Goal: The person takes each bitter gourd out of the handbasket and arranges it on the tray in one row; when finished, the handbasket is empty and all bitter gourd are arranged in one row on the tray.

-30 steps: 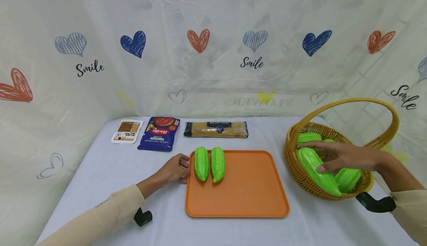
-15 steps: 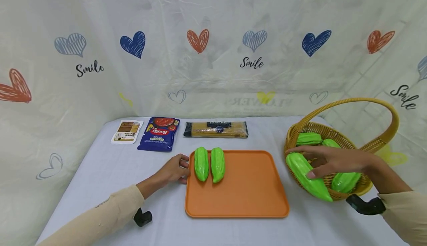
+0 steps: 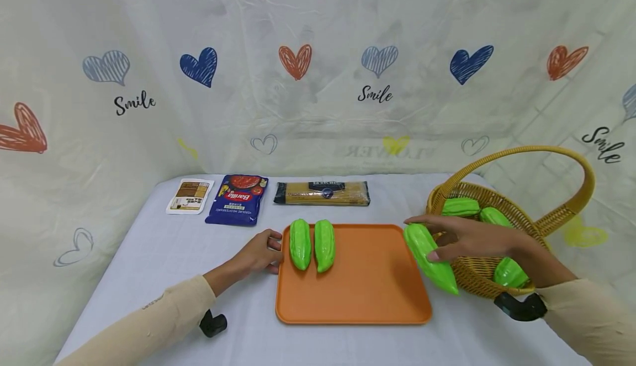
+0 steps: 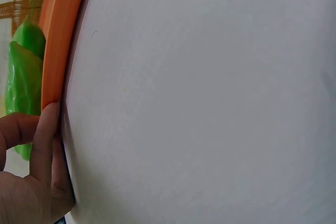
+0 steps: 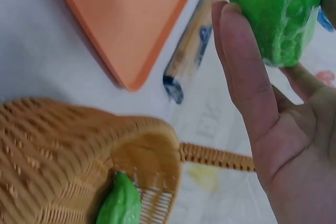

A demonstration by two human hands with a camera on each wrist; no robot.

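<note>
In the head view my right hand [image 3: 472, 239] grips a glossy, ridged green bitter melon [image 3: 428, 258] between thumb and fingers. It is held in the air between the basket and the tray's right edge. My left hand [image 3: 258, 251] holds the left rim of an orange tray [image 3: 367, 311]; in the left wrist view bent fingers [image 4: 44, 140] meet that rim. Side by side on the tray's left part lie two more bitter melons [image 3: 300, 244] [image 3: 324, 245]. On the right, a wicker basket [image 3: 472, 277] contains several others, partly hidden by my right arm.
Behind the tray lies a spaghetti packet [image 3: 322, 194]. Left of it are a blue Barilla pouch [image 3: 237, 200] and a small white-and-brown packet [image 3: 190, 196]. The basket's tall arched handle [image 3: 526, 150] rises above the right side. A white curtain with hearts hangs behind the table.
My right hand has lifted the bitter melon out of the basket and carried it left, to the tray's right edge. The left hand and the tray have stayed in place.
</note>
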